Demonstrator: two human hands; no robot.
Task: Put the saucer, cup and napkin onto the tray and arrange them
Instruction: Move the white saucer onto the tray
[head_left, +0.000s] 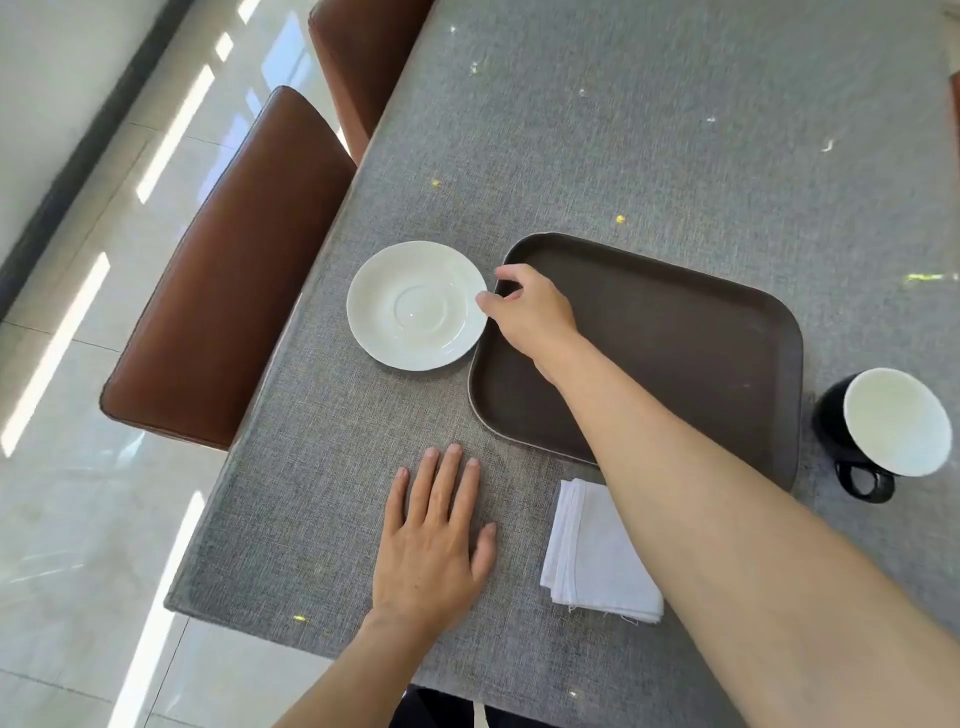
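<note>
While reaching for the saucer (415, 305), worth going slow, since it sits flat on the grey tablecloth (649, 130) left of the tray (675, 332), near rim almost touching the tray's left edge. Left hand (431, 540) flat on the cloth near the front edge, fingers spread, holding nothing. Fine there as a brace. Right hand (530, 312) reaching across the tray's left corner, thumb and fingers (485, 301) pinching toward the saucer's right rim; hard to tell if actually clamped yet. Best bet: thumb on top, fingertips under the lip, lift level, clear the tray rim, set down flat inside. Napkin (597, 561) folded near the front, partly under the forearm. Cup (883, 426) tipped on its side, right of the tray, handle toward the near edge. Both for later.
</note>
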